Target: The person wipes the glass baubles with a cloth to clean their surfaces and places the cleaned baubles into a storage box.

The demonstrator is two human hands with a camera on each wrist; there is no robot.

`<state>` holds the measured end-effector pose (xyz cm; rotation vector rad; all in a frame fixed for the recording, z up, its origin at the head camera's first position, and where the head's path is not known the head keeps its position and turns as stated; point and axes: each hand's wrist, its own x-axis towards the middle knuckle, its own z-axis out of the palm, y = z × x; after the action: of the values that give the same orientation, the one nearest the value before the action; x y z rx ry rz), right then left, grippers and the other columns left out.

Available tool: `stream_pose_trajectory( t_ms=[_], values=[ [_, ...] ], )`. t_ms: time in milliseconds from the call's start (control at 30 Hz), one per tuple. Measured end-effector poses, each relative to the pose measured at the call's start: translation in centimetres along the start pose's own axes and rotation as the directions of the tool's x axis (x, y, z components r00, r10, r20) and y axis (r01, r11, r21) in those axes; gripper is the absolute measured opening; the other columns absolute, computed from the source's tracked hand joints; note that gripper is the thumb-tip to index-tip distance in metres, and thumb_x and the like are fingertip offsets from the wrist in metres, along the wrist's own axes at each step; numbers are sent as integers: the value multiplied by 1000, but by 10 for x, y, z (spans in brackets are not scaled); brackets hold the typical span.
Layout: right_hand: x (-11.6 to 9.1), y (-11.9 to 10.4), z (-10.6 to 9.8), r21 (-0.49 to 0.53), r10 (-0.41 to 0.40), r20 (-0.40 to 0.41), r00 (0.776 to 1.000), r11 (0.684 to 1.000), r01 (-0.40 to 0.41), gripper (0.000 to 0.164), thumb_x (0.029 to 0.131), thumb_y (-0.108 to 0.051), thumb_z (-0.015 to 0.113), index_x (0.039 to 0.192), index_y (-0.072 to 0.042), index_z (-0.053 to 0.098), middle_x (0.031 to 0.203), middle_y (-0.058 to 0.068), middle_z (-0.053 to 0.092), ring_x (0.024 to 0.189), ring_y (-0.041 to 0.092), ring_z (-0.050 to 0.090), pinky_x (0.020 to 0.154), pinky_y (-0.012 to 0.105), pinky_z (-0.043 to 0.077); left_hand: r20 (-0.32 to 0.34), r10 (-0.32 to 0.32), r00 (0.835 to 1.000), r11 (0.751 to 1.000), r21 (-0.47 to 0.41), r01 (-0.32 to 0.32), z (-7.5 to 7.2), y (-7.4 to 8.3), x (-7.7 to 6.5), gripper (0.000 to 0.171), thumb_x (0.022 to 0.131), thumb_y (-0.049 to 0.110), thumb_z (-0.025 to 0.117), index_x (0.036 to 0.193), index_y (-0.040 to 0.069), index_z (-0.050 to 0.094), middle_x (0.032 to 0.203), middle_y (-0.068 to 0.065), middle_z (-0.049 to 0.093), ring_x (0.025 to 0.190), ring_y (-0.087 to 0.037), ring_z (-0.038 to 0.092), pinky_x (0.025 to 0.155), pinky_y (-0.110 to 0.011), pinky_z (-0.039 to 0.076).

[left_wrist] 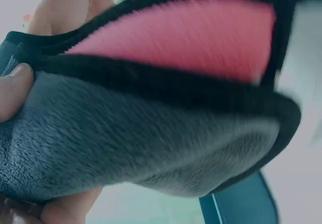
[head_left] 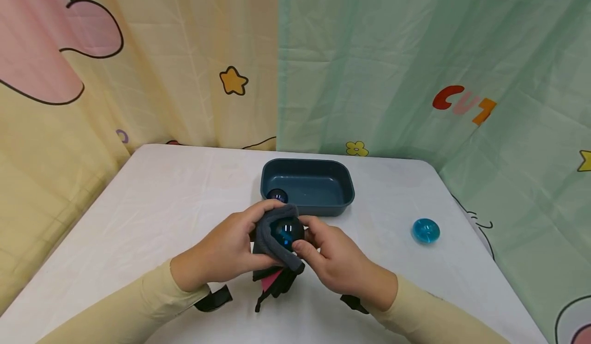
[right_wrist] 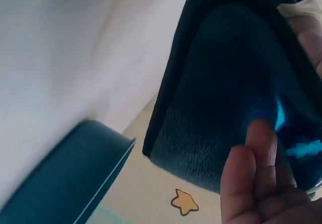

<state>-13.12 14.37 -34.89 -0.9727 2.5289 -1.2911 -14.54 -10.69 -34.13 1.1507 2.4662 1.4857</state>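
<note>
Between my hands, over the near middle of the table, is a shiny dark blue ball (head_left: pixel 288 231) partly wrapped in a grey fuzzy cloth (head_left: pixel 265 236) with black edging. My left hand (head_left: pixel 223 251) grips the cloth from the left, thumb below and fingers over the top. From the right, my right hand (head_left: pixel 339 259) pinches the ball's exposed side with thumb and fingers. The left wrist view shows a pink layer (left_wrist: pixel 186 40) beside the cloth's grey face (left_wrist: pixel 115 128). In the right wrist view, my right fingers (right_wrist: pixel 261 148) lie against the ball (right_wrist: pixel 304 166).
Behind my hands stands a dark blue-green rectangular tub (head_left: pixel 341 208), with another dark ball (head_left: pixel 277 195) in its near left corner. A clear light-blue ball (head_left: pixel 426 230) rests on the white table (head_left: pixel 175 195) at the right. Patterned curtains (head_left: pixel 360 77) hang behind the table.
</note>
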Motion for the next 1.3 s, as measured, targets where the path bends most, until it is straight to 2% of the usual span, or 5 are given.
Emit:
stream_pose_trajectory(
  t_ms=[167,400,667,1000,1300],
  values=[
    [-2,-3,3,-239,-106,-32,994,966,96,70,105,-15,66,160,-5,23,118,6,74,99,11,73,91,34,61,-30,-18,999,999,-49,17,-3,-3,1,82,84,12,91,152,18,45,139,0,69,115,-12,68,95,-26,56],
    [0,-4,2,-594,-215,-101,971,796,114,63,93,-21,82,145,-3,50,109,4,78,93,15,74,83,34,62,8,-32,999,998,-56,32,-2,-4,0,81,85,15,90,152,15,44,135,-3,71,93,-8,69,78,-22,58],
    [1,0,-5,-55,33,43,998,998,-31,40,111,-24,55,143,-2,50,109,5,78,88,7,71,78,25,59,14,-20,1000,1000,-2,20,0,0,-1,82,84,22,91,152,19,44,132,4,72,111,-8,69,96,-26,55],
    [-1,-7,0,-304,-40,2,999,952,39,70,105,-17,66,159,-4,24,119,5,74,102,13,72,90,35,61,-22,-31,999,999,-32,30,-2,-3,0,81,84,13,91,150,17,45,137,-1,70,103,-13,67,85,-26,54],
    [-1,-9,0,-527,-89,-58,994,849,45,64,97,-18,78,149,-4,44,112,4,77,93,15,73,83,34,61,-3,-26,1000,999,-46,26,-1,-3,-1,79,85,14,90,150,16,45,133,-4,72,91,-11,66,68,-24,53]
  ],
)
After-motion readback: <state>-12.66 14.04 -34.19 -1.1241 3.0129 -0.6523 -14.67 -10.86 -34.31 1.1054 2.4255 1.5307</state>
